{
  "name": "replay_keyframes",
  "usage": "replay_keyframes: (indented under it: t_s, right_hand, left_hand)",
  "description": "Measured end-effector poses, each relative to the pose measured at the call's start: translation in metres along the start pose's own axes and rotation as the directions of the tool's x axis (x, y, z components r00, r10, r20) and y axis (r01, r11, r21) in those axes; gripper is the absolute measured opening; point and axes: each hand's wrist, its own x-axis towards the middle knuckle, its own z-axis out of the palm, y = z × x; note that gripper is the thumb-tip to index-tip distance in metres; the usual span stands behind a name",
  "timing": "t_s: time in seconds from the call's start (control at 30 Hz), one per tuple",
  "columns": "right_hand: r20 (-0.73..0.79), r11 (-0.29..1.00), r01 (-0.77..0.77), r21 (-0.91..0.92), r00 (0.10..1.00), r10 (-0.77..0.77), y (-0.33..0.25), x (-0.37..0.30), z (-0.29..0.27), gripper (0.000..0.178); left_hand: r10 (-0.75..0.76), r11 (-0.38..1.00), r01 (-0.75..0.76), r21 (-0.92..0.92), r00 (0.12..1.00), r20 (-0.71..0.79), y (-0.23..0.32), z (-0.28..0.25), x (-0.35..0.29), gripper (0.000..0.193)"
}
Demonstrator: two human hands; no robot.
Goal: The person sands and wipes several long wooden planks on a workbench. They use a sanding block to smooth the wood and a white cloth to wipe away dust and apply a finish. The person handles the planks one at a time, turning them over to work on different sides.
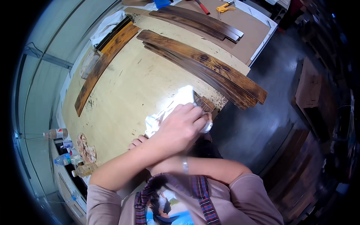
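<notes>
The left hand (183, 125) curls its fingers tight on a white cloth (180, 98), rubbing a dark wood strip (204, 103), while the right hand (137, 143) hides underneath, its grip unclear.

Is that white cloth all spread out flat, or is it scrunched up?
Scrunched up. The white cloth is bunched into wrinkly folds under the left hand, which presses it on a dark wooden slat.

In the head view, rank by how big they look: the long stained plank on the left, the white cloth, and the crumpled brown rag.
1. Stained plank, the longest by far.
2. White cloth, partly covered by the left hand.
3. Brown rag, smallest, though nearer the picture's edge.
</notes>
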Motion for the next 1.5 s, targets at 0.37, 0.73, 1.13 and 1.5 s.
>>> replay_keyframes:
  t_s: [0.37,0.73,1.13,1.5]
  right_hand:
    - [0.21,0.965,0.102,-0.242,0.976,-0.05,-0.021,-0.023,-0.035,0.052]
    - [0.347,0.751,0.377,-0.543,0.915,-0.208,-0.07,0.007,-0.068,0.1]
    - [0.445,0.628,0.295,-0.721,0.891,0.093,-0.09,0.013,-0.04,0.113]
    - [0.416,0.604,0.281,-0.746,0.904,0.094,-0.09,0.01,-0.029,0.11]
  left_hand:
    - [-0.172,0.976,0.151,-0.158,0.976,-0.13,-0.036,-0.002,-0.008,0.032]
    - [-0.84,0.029,0.004,-1.0,0.543,-0.022,-0.042,-0.091,-0.212,0.043]
    - [-0.904,0.408,0.163,-0.898,-0.068,-0.423,0.003,-0.1,-0.381,0.037]
    - [-0.61,-0.265,0.677,-0.686,-0.669,-0.424,0.111,0.06,-0.652,0.024]
